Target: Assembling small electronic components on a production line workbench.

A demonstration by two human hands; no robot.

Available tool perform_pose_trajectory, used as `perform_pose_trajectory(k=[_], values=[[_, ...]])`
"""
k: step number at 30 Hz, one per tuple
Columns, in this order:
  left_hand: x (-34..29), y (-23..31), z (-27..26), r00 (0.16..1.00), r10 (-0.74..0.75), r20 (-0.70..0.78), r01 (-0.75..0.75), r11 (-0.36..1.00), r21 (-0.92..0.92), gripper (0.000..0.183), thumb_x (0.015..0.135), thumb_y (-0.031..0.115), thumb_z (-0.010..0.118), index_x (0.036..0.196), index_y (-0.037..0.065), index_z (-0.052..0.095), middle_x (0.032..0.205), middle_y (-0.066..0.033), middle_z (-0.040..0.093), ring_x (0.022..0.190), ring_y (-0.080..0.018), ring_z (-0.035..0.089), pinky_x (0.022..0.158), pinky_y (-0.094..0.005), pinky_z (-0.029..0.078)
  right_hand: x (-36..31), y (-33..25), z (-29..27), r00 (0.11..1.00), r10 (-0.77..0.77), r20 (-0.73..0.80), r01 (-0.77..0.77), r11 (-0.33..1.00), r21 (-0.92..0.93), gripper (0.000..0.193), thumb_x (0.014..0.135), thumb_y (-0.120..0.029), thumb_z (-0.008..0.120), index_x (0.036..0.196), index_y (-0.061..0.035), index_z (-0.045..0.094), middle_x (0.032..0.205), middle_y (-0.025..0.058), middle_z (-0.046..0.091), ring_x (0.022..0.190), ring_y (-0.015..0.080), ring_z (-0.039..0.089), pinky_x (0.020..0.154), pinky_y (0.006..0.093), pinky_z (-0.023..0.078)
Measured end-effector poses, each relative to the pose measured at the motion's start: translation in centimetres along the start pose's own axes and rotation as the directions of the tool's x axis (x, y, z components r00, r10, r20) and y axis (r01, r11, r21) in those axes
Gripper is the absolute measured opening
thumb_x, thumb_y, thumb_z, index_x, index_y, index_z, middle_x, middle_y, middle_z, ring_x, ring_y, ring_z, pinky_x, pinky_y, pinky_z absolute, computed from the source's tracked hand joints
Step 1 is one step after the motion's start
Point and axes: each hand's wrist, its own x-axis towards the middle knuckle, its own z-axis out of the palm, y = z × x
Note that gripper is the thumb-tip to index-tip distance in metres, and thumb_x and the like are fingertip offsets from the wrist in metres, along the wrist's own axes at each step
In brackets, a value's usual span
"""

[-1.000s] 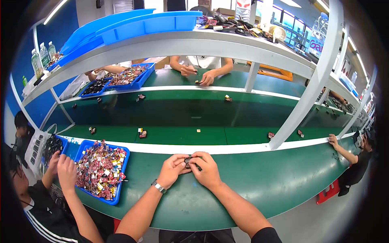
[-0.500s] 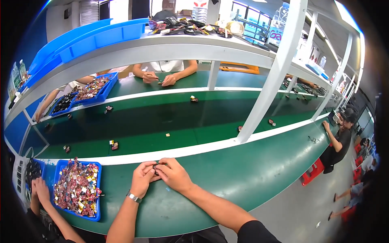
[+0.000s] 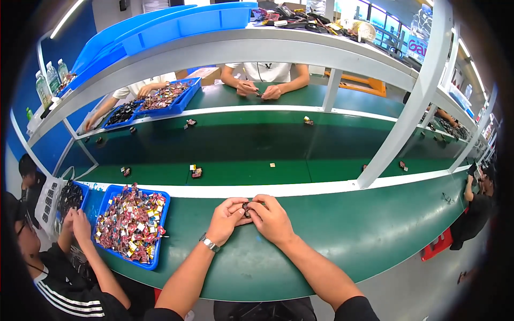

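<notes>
My left hand (image 3: pixel 227 220), with a metal watch on its wrist, pinches a small dark part (image 3: pixel 247 209) over the green bench top. My right hand (image 3: pixel 272 218) meets it there, thumb and fingertips closed on the same part. Fingers cover most of it, so its exact kind cannot be made out. Left of my hands, a blue tray (image 3: pixel 156 258) holds a heap of small reddish pieces (image 3: pixel 128 224) with white and yellow bits.
A person's hands (image 3: pixel 77 224) work beside the tray, near a bin of black parts (image 3: pixel 70 197). Beyond a white rail (image 3: pixel 278 190), small assemblies (image 3: pixel 196 172) lie on a green belt (image 3: pixel 235 166). A white post (image 3: pixel 409 107) rises at right. Another person sits opposite.
The view has swung left, so the bench and tray appear farther right and more of the neighbouring person shows. Both my hands keep hold of the small dark part.
</notes>
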Motion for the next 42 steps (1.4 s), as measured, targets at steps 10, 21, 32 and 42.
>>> perform_pose_trajectory(k=[10,21,32,42], values=[[0.1,0.1,0.2,1.000,-0.019,-0.001,0.019,0.998,0.053,0.026,0.097,-0.002,0.043,0.123,-0.004,0.048,0.115,-0.0131,0.062,0.104,-0.0192,0.062,0.093,-0.0364,0.055,-0.1,0.0,-0.1,0.999,-0.045,0.019,0.047,0.992,-0.118,0.016,0.076,-0.005,0.071,0.091,-0.0050,0.065,0.097,0.0053,0.060,0.086,0.0230,0.062,0.068,0.0336,0.055],[0.0,0.0,0.0,1.000,-0.027,0.012,0.026,0.998,0.051,0.027,0.096,-0.003,0.042,0.123,-0.003,0.048,0.113,-0.0130,0.062,0.104,-0.0189,0.062,0.092,-0.0365,0.055,-0.4,0.1,0.2,0.999,-0.044,-0.014,0.042,0.993,-0.111,0.016,0.076,-0.007,0.071,0.091,-0.0054,0.065,0.096,0.0041,0.061,0.085,0.0225,0.062,0.068,0.0341,0.054],[0.1,-0.4,0.6,0.998,0.012,-0.054,-0.009,0.997,0.070,0.023,0.094,-0.001,0.050,0.117,-0.002,0.051,0.106,-0.0094,0.065,0.093,-0.0164,0.065,0.080,-0.0326,0.058,-0.7,-0.2,0.6,0.999,-0.005,-0.042,-0.001,0.989,-0.146,0.014,0.076,-0.006,0.070,0.089,-0.0047,0.065,0.095,0.0049,0.062,0.085,0.0230,0.063,0.069,0.0340,0.055],[0.1,-0.9,1.0,0.985,0.093,-0.142,-0.071,0.985,0.156,0.016,0.095,0.004,0.054,0.110,-0.002,0.056,0.095,-0.0079,0.067,0.080,-0.0123,0.066,0.066,-0.0261,0.057,-0.2,-0.5,-0.3,0.999,0.015,-0.048,-0.010,0.996,0.092,0.023,0.076,-0.002,0.069,0.097,-0.0028,0.062,0.100,0.0081,0.060,0.086,0.0243,0.062,0.067,0.0336,0.054]])
